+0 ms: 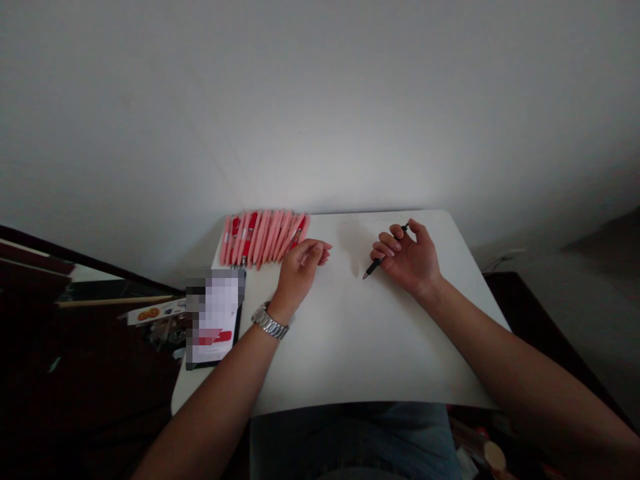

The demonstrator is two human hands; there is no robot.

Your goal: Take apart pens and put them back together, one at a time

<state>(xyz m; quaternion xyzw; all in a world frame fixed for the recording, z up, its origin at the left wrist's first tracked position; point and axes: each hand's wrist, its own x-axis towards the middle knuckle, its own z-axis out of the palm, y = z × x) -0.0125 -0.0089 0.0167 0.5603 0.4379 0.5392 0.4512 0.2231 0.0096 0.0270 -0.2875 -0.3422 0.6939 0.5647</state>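
My right hand (409,257) is raised over the right part of the white table (360,353), palm turned up. Its fingers are wrapped round a black pen (373,267), whose tip slants down to the left while the other end sticks out by the thumb. My left hand (303,261), with a metal watch (270,321) on the wrist, is closed in a loose curl. Nothing shows between its fingers. Just left of it lies a row of pink pens (260,237) with some red pieces among them, their near right end partly hidden by this hand.
A tablet or large phone (223,310), partly pixelated, lies at the table's left edge. Behind the table stands a plain wall (320,107). Cluttered small items (160,327) sit lower on the left. My jeans (350,440) show below the front edge.
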